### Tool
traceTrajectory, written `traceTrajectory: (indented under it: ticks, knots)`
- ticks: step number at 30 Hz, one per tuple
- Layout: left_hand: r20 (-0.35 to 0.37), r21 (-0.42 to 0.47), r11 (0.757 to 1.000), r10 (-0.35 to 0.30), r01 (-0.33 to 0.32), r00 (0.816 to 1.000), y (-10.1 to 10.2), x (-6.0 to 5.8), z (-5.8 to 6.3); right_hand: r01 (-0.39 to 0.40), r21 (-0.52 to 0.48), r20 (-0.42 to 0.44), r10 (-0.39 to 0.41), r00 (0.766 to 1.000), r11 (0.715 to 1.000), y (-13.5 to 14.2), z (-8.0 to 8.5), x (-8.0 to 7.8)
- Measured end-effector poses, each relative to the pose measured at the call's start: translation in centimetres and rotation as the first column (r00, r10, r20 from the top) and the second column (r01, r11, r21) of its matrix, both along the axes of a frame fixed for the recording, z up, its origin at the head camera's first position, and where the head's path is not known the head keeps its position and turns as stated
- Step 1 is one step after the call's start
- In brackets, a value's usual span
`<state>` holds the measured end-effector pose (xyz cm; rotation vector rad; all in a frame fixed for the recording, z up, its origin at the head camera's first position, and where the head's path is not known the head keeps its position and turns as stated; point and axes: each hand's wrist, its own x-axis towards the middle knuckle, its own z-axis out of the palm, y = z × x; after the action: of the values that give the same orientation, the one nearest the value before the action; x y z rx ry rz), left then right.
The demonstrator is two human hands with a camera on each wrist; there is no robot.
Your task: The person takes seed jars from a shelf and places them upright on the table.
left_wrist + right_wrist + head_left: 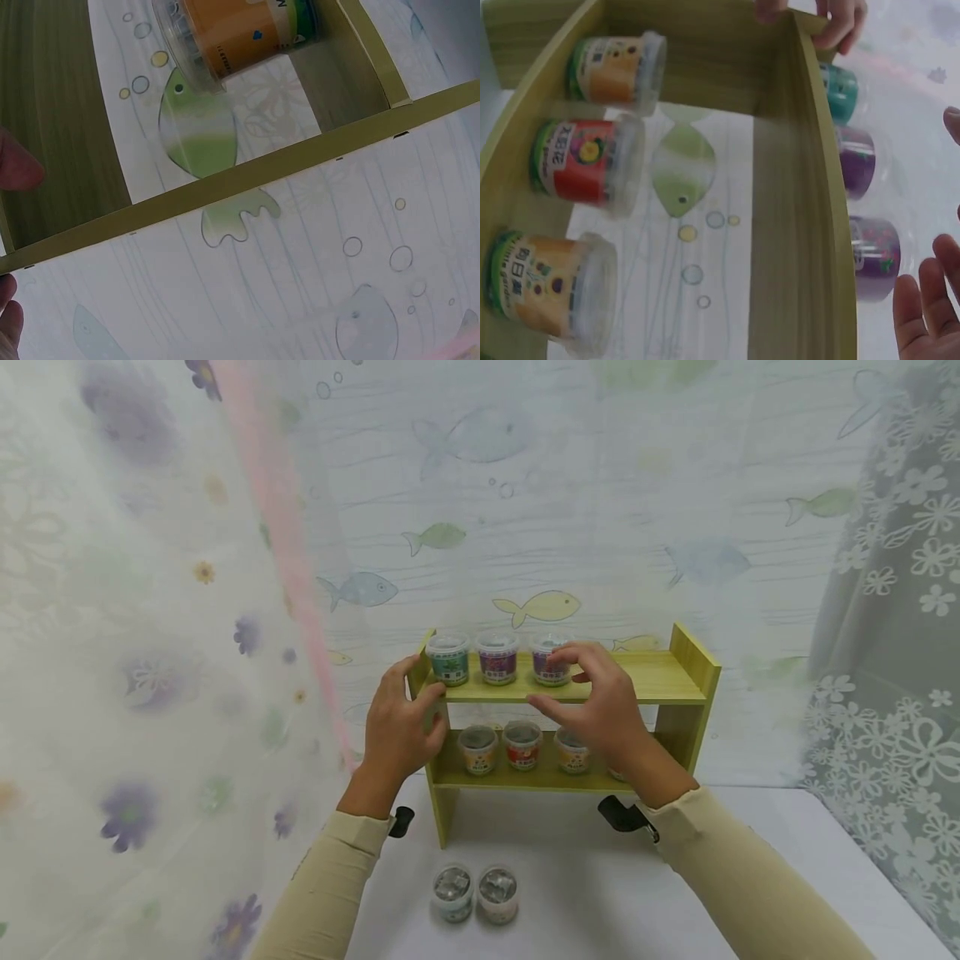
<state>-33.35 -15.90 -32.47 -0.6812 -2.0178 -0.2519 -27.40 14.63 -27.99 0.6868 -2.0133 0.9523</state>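
Observation:
A two-tier yellow-green wooden shelf [645, 672] stands on the table. My left hand [397, 718] holds its left end, fingers outside the side board and thumb [19, 165] on the inner side. Beside that hand on the top tier is a green-label plastic cup [450, 662]. Two purple-label cups, one in the middle [498, 660] and one farther right [546, 667], share the tier. My right hand [600, 702] is at the right purple cup, thumb and fingers spread; in the right wrist view its fingers [934, 292] look apart from the cup.
On the lower tier are an orange-label cup [478, 750], a red-label cup [522, 746], another orange-label cup [572, 752] and one mostly hidden by my right arm. Two lidded cups, left [453, 893] and right [498, 894], stand on the white table. Patterned curtains [540, 527] hang behind.

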Motion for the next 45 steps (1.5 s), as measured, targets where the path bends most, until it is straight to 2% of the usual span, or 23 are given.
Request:
traceTrajectory:
  ticks: [4,7,12,16,19,23,30,36,40,45]
  knots:
    - [0.000,0.001,1.000,0.002,-0.002,1.000,0.0,0.1,0.0,0.058,-0.043,0.040,-0.057,0.998,0.997,0.5,0.6,-0.9]
    - [0.004,-0.004,1.000,0.007,-0.007,1.000,0.0,0.2,0.1,0.083,-0.071,0.105,-0.075,0.992,0.994,0.8,1.0,-1.4]
    - [0.003,-0.005,1.000,0.015,-0.015,1.000,0.1,0.4,0.1,0.068,-0.126,0.247,-0.035,0.968,0.990,1.4,1.5,-2.4]
    - [-0.012,-0.004,1.000,0.002,-0.002,1.000,0.2,0.4,0.3,0.034,-0.214,0.371,0.049,0.927,0.976,1.8,2.1,-2.9]
    - [-0.014,-0.004,1.000,-0.005,0.005,1.000,0.3,0.4,0.4,0.016,-0.265,0.452,0.110,0.885,0.964,2.0,2.6,-3.3]
    - [0.004,-0.006,1.000,0.007,-0.007,1.000,0.3,0.6,0.6,-0.003,-0.276,0.521,0.152,0.840,0.961,2.1,3.2,-4.0]
    - [0.016,-0.007,1.000,0.021,-0.021,1.000,0.2,1.0,0.5,-0.055,-0.274,0.589,0.213,0.780,0.960,2.8,3.2,-5.0]
    - [-0.007,0.013,1.000,0.010,-0.009,1.000,0.4,0.8,0.5,-0.088,-0.264,0.632,0.241,0.736,0.961,3.5,3.1,-5.4]
    - [-0.011,0.018,1.000,0.002,-0.002,1.000,0.5,0.7,0.4,-0.095,-0.261,0.647,0.247,0.721,0.961,3.8,3.0,-5.4]
    - [-0.007,0.027,1.000,0.007,-0.007,1.000,0.5,0.8,0.3,-0.108,-0.285,0.637,0.272,0.721,0.952,3.8,2.8,-5.4]
